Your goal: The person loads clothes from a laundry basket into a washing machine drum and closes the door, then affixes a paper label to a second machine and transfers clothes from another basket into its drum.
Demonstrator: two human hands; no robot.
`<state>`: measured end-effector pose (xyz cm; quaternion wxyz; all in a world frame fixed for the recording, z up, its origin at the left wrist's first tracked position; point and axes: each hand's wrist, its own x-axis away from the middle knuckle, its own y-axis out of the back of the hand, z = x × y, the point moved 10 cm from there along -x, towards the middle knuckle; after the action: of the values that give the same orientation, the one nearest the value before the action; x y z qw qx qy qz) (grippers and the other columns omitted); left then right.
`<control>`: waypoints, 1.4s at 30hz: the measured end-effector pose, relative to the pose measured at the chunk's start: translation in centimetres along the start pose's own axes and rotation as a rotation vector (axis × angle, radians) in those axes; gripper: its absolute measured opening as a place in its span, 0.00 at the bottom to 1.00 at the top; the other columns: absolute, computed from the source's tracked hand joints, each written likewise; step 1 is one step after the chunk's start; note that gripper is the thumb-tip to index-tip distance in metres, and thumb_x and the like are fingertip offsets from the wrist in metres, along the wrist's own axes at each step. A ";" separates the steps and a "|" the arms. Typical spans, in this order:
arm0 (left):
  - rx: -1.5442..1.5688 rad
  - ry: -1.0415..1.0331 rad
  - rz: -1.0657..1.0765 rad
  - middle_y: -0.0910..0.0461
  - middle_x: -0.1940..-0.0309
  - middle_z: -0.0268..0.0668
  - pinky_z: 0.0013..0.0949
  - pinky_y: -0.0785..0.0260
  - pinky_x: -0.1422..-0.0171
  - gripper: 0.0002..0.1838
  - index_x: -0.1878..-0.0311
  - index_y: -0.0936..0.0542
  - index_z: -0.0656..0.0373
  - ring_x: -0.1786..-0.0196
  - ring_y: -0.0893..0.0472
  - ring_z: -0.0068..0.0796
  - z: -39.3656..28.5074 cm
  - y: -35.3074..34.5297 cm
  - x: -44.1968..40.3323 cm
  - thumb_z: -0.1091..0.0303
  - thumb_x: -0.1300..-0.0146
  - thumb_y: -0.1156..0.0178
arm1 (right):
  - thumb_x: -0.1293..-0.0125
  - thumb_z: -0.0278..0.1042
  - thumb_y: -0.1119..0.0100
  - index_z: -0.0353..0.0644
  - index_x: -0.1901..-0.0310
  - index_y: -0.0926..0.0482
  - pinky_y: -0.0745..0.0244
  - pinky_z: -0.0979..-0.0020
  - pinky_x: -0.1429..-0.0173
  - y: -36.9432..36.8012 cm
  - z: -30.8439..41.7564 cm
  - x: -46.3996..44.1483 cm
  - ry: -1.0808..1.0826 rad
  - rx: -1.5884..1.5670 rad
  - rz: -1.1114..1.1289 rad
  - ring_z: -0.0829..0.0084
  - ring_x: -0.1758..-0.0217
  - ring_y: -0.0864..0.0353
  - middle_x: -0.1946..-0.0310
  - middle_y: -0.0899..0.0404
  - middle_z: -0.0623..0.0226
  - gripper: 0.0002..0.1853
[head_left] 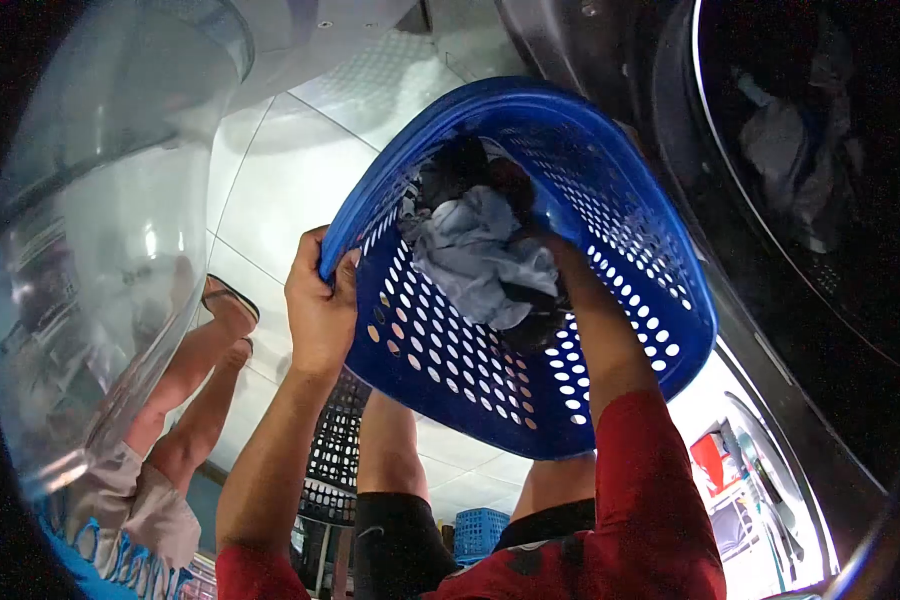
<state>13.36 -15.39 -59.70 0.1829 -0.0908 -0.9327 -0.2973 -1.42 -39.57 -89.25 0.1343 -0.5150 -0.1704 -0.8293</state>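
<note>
A blue laundry basket [505,437] with a perforated wall is tilted in front of me, its opening facing me. My left hand [322,300] is closed around its left rim, thumb on the inner side. Inside lies a small heap of clothes, with a light grey garment [480,245] on top and dark garments [460,165] behind it. My right hand [548,252] reaches into the basket at the right side of the heap and touches the clothes. Its fingers are hidden among shadow and cloth, so its grip does not show.
At right is a machine's dark round drum [850,260] with greyish clothes [780,150] inside. A clear, bulging door [100,230] fills the left. Beside it are another person's legs [185,390] in sandals. Below stand a black basket [332,450] and a smaller blue basket [480,532].
</note>
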 end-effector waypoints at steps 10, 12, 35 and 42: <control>-0.150 -0.086 0.006 0.26 0.71 0.47 0.33 0.35 0.62 0.08 0.60 0.31 0.61 0.67 0.26 0.43 -1.8 0.9 -0.2 0.76 0.45 0.51 | 0.52 0.34 0.47 0.36 0.53 0.31 0.34 0.71 0.54 1.9 5.0 27.1 0.020 -1.119 -0.310 0.73 0.58 0.29 0.61 0.26 0.62 0.22; -0.132 -0.092 0.013 0.26 0.70 0.47 0.35 0.35 0.62 0.08 0.61 0.31 0.61 0.66 0.26 0.46 -2.1 1.0 -0.2 0.75 0.46 0.51 | 0.51 0.34 0.47 0.36 0.53 0.31 0.34 0.71 0.54 5.7 6.4 32.9 0.076 -1.285 -0.426 0.73 0.58 0.29 0.62 0.26 0.62 0.21; -0.128 -0.012 -0.001 0.27 0.67 0.45 0.37 0.35 0.61 0.08 0.61 0.31 0.59 0.63 0.27 0.46 -1.1 1.4 -0.8 0.71 0.45 0.50 | 0.47 0.29 0.51 0.36 0.55 0.32 0.32 0.72 0.58 40.4 25.0 33.9 0.318 0.388 -1.144 0.71 0.62 0.28 0.67 0.27 0.62 0.16; -0.151 -0.020 -0.036 0.27 0.67 0.44 0.38 0.35 0.62 0.08 0.61 0.30 0.57 0.64 0.27 0.46 -1.6 2.1 -0.4 0.72 0.46 0.49 | 0.45 0.28 0.52 0.36 0.56 0.33 0.31 0.73 0.59 34.0 31.3 36.9 0.530 0.685 -1.202 0.71 0.63 0.28 0.68 0.28 0.62 0.14</control>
<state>14.71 -14.69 -57.56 0.1607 -0.0904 -0.9109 -0.3693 21.46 -58.91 -38.25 -0.1533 -0.0448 -0.6341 -0.7566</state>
